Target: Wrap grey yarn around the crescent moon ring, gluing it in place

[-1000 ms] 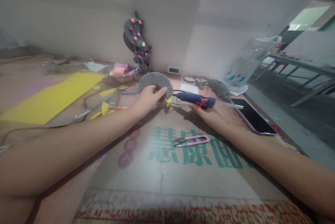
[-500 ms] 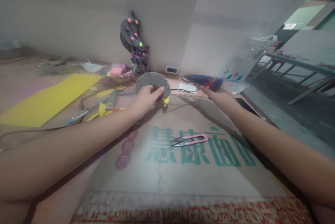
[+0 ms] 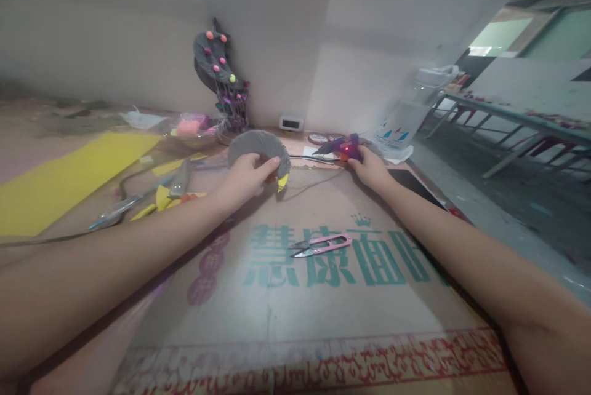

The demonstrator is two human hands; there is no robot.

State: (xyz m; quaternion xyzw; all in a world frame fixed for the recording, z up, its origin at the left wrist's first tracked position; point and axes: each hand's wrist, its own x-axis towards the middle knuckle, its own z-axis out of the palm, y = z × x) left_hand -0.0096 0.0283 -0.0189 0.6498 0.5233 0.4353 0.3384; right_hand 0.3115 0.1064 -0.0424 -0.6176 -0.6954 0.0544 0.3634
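While our left hand (image 3: pixel 247 176) grips the grey curved piece (image 3: pixel 259 141) above the cardboard (image 3: pixel 305 315), our right hand (image 3: pixel 369 168) holds the glue gun (image 3: pixel 342 146) well apart; we judge the piece mostly covered, its yellow tip (image 3: pixel 283 182) bare, and see on it none of the coloured balls (image 3: pixel 216 68) dotting the crescent (image 3: pixel 202 55) behind.

over my remote feed i read large green characters (image 3: pixel 327 269), 慧康面, across the middle of the frame on the cardboard (image 3: pixel 258 327), with a fourth to their right only partly visible and a green crown mark (image 3: pixel 361 220) above. left of them, the cardboard also bears purple-red discs (image 3: pixel 202 290) whose characters i find too blurred to read. toward the upper right, a clear bottle (image 3: pixel 401 109) carries blue and red sail shapes (image 3: pixel 391 135), any lettering too small for me.
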